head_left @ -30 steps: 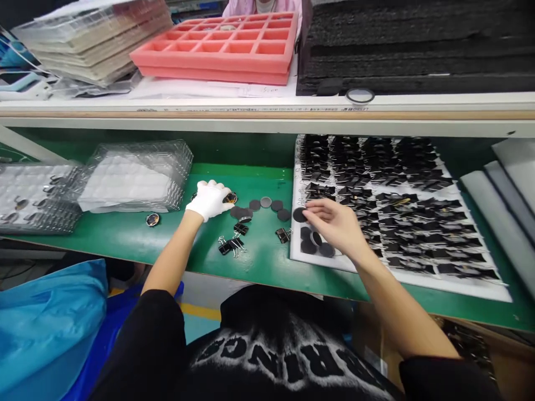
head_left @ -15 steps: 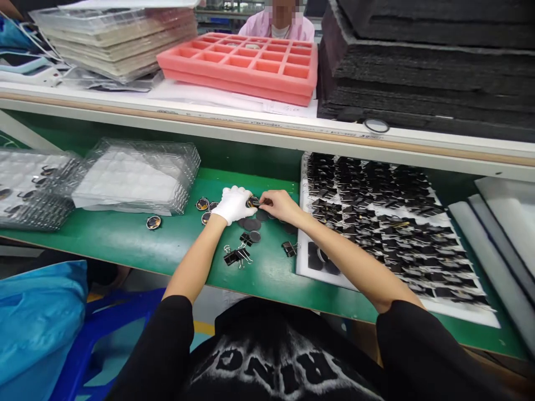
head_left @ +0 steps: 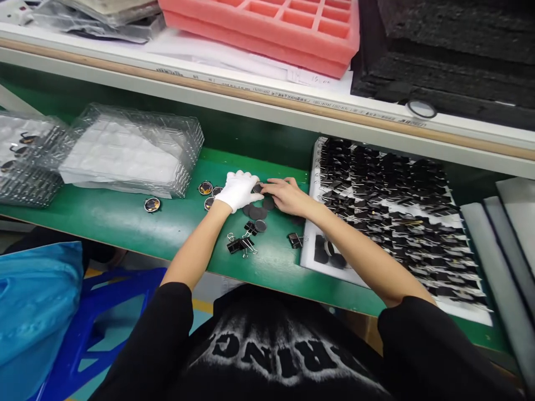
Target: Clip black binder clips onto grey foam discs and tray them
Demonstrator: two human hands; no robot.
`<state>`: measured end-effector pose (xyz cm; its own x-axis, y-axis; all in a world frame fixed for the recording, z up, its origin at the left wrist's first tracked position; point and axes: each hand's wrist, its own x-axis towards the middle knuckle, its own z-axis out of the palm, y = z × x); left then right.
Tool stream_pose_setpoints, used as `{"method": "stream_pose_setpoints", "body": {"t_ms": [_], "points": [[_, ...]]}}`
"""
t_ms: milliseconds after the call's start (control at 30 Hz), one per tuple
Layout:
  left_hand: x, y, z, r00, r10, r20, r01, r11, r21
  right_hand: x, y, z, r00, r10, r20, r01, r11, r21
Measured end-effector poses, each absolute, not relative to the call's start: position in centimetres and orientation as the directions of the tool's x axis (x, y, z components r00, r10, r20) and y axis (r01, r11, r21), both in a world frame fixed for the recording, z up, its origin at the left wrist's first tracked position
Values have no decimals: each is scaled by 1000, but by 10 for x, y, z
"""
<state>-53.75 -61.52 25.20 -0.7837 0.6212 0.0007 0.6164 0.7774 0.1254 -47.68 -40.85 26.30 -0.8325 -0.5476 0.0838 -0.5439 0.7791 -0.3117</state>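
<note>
Well — L hand (head_left: 239,191) partly hides dk disc (head_left: 258,189).

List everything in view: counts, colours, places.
Foam tray: one, pink, shelf
Foam stack: one, black, shelf
Rimmed disc: one, dark-edged, shelf
Plastic trays: several, clear, left
Pad: one, white, bench right
Binder clips: many, black, pad, bench
Discs: several, dark, pad, bench
Round pieces: at least four, amber centres, bench
Plastic seat: one, blue, lower left
Cloth: one, blue, lower left
Sheets: several, pale, right
Shirt: one, black, bottom
Left hand: one, white glove, at discs
Right hand: one, bare, at discs
</note>
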Motion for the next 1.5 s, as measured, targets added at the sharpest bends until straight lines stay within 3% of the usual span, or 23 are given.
{"method": "stream_pose_setpoints", "body": {"t_ms": [100, 267, 400, 500, 633, 767, 900, 1100, 1267, 1367, 1500], "points": [[-539, -616, 248, -786, 618, 20, 615, 777, 131, -453, -426, 279, -786, -613, 76, -604, 737, -304], [-537, -619, 248, -741, 667, 77, 670, 725, 162, -426, -462, 280, -652, -753, -88, -727, 654, -209], [-537, -621, 249, -663, 732, 156, 748, 639, 178, -426, -467, 273, -666, -746, 6, -721, 642, -261], [-540, -624, 248, -676, 712, 193, 737, 652, 176, -424, -461, 275, -730, -665, 156, -659, 625, -419], [-541, -624, 248, -710, 681, 178, 704, 680, 207, -428, -439, 283, -849, -431, 304, -521, 595, -612], [-538, -617, 245, -801, 574, 170, 599, 773, 208, -459, -404, 283, -923, -268, 276, -379, 755, -535], [-536, -608, 244, -834, 546, 81, 552, 827, 108, -501, -381, 275, -932, -335, 137, -360, 823, -438], [-537, -612, 254, -818, 575, 28, 576, 816, 59, -532, -378, 277, -906, -424, 15, -375, 785, -492], [-538, -618, 259, -791, 611, -25, 607, 790, 90, -535, -389, 278, -920, -385, -66, -301, 805, -511], [-539, -620, 259, -779, 626, -30, 620, 777, 111, -535, -402, 277, -969, -247, 16, -215, 807, -550], [-540, -621, 259, -765, 644, -27, 637, 762, 121, -542, -429, 278, -994, 61, 96, -9, 795, -606]]}}
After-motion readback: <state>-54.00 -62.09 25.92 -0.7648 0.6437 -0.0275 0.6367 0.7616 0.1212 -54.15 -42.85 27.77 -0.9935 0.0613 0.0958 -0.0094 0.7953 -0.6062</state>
